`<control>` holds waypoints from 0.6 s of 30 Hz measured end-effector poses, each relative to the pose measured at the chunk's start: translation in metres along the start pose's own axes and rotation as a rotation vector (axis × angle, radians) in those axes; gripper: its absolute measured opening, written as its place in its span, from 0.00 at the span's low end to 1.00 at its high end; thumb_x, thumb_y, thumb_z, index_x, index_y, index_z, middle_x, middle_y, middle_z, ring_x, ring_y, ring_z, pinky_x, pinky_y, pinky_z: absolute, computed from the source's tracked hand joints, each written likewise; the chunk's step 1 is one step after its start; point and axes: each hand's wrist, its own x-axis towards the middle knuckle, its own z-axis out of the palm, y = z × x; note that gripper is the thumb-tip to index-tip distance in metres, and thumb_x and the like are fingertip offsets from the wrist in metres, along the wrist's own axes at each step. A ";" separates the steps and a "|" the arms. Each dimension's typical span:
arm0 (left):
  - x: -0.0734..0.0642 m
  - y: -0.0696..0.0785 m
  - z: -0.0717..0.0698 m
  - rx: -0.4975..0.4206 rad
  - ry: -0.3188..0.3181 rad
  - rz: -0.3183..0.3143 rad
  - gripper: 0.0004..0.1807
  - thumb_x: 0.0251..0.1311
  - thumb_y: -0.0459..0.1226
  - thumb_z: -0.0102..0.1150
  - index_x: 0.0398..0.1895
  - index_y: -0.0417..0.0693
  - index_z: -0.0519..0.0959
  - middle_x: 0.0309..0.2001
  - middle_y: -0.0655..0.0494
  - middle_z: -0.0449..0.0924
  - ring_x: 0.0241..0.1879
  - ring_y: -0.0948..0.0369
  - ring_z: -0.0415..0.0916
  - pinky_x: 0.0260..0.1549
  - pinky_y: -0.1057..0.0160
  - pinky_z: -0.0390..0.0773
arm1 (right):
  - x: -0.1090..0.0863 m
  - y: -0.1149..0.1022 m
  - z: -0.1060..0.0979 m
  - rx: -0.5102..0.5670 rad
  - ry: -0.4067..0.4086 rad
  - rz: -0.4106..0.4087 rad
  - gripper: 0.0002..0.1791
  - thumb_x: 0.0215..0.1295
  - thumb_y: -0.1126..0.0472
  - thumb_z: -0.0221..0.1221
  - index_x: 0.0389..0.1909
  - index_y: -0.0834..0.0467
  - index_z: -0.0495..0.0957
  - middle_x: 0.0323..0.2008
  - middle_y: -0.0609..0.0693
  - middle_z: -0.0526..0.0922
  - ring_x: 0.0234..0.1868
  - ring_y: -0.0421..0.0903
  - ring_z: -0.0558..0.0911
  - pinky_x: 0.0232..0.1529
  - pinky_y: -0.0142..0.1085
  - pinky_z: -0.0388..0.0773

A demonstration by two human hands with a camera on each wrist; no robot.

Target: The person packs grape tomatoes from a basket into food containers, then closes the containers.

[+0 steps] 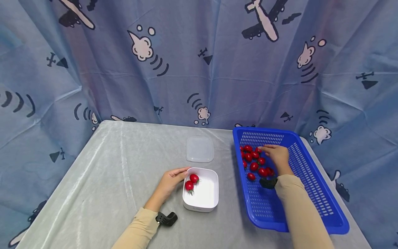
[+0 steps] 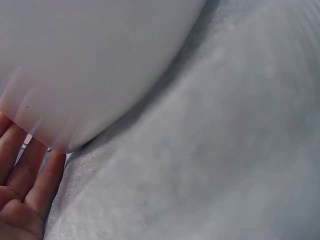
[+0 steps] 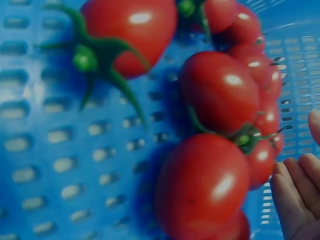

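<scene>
My left hand point(image 1: 169, 180) rests its fingers against the left side and far corner of a white square box point(image 1: 206, 190). In the left wrist view, the extended fingers point(image 2: 37, 162) touch the box's wall; the thumb is out of sight there. Two cherry tomatoes point(image 1: 194, 178) with green stems lie in the box's left part. Over the blue basket point(image 1: 246, 204), my right hand point(image 1: 276, 156) has its fingertips beside the cluster of cherry tomatoes point(image 1: 254, 166). The right wrist view shows a gap between thumb and fingers point(image 3: 292, 185), with no tomato visible in it.
A translucent lid point(image 1: 200, 149) lies flat behind the box. The basket stands at the table's right side, its raised walls around the right hand. A pale cloth covers the table point(image 1: 102, 180); a blue patterned curtain point(image 1: 174, 69) hangs along its far edge.
</scene>
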 end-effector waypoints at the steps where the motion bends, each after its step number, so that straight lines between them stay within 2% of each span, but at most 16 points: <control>1: 0.000 0.000 0.000 0.001 0.000 0.001 0.19 0.65 0.33 0.61 0.57 0.34 0.80 0.58 0.40 0.81 0.56 0.67 0.77 0.55 0.71 0.75 | 0.001 0.001 0.001 -0.007 0.001 0.014 0.29 0.65 0.52 0.65 0.59 0.67 0.77 0.62 0.64 0.77 0.43 0.44 0.84 0.59 0.41 0.79; 3: 0.000 0.000 0.000 0.003 0.002 0.004 0.18 0.65 0.33 0.61 0.57 0.34 0.80 0.58 0.40 0.81 0.55 0.68 0.77 0.55 0.71 0.76 | 0.002 0.003 0.005 -0.021 0.009 0.033 0.30 0.65 0.51 0.65 0.60 0.67 0.77 0.62 0.65 0.77 0.47 0.49 0.83 0.62 0.45 0.77; 5: -0.001 0.000 0.000 0.002 0.005 0.005 0.18 0.65 0.33 0.61 0.57 0.34 0.80 0.58 0.40 0.81 0.54 0.70 0.77 0.55 0.71 0.76 | 0.003 0.004 0.008 -0.021 0.017 0.048 0.30 0.63 0.50 0.66 0.59 0.68 0.78 0.61 0.65 0.78 0.45 0.49 0.83 0.61 0.46 0.78; 10: -0.001 0.000 0.000 0.006 0.007 0.004 0.18 0.65 0.33 0.61 0.57 0.35 0.80 0.58 0.40 0.81 0.53 0.71 0.77 0.55 0.71 0.76 | 0.003 0.005 0.015 -0.065 0.043 0.028 0.30 0.62 0.50 0.68 0.56 0.68 0.80 0.56 0.66 0.81 0.34 0.42 0.81 0.48 0.40 0.79; 18: -0.001 0.000 -0.001 0.008 -0.004 0.010 0.19 0.66 0.34 0.60 0.58 0.34 0.79 0.58 0.40 0.80 0.53 0.72 0.78 0.56 0.71 0.76 | 0.003 0.005 0.021 -0.118 0.088 -0.002 0.26 0.62 0.53 0.68 0.52 0.70 0.82 0.51 0.67 0.83 0.38 0.50 0.80 0.41 0.40 0.77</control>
